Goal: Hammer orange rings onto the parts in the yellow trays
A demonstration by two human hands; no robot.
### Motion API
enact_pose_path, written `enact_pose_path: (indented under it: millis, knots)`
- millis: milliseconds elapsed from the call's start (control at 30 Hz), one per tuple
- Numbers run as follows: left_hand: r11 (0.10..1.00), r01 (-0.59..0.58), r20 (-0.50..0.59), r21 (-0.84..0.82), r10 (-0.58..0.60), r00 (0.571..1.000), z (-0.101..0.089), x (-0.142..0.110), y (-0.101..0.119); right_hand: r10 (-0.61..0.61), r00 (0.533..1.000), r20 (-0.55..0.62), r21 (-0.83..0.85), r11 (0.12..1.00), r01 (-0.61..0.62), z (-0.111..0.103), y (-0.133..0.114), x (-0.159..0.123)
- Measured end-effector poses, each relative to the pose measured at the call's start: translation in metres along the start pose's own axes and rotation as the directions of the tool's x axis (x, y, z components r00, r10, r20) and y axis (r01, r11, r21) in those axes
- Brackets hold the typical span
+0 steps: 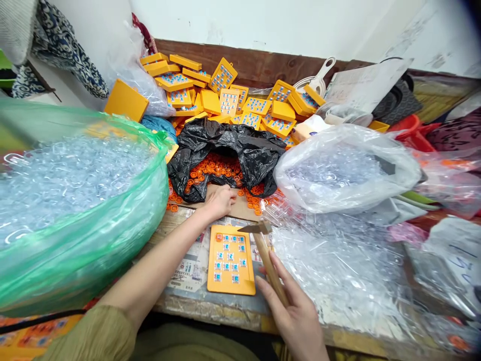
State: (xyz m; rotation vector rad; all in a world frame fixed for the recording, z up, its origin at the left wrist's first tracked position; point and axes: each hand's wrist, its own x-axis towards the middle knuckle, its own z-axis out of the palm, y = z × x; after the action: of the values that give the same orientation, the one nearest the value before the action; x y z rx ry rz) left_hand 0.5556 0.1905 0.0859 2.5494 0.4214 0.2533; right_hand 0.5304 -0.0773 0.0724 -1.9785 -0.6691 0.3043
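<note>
Near the tabletop's front edge, the flat yellow rectangular plastic board could get chipped if the brown wooden-handled hammer your right hand holds slips, and I can't tell whether your left hand has anything.

Yellow board dotted blue, orange rings, black bag, green bag, navy-and-white patterned cloth

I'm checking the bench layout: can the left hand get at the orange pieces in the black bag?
Probably yes: the left hand is just in front of the black bag, whose open mouth shows orange pieces; only a low fold seems in the way.
</note>
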Motion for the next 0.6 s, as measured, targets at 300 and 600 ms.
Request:
enact_pose_path:
  millis: [300, 600]
  knots:
    - [0.976, -0.098, -0.016, -0.192, 0.097, 0.995, -0.012, -0.103, 0.016, -0.26, 0.965, 0.028, -0.116, 0.958, 0.262, -0.007, -0.015, -0.002]
    - [0.961, -0.092, -0.092, -0.26, 0.07, 0.993, -0.002, -0.102, 0.013, -0.288, 0.94, 0.182, -0.281, 0.901, 0.33, 0.0, -0.022, 0.0]
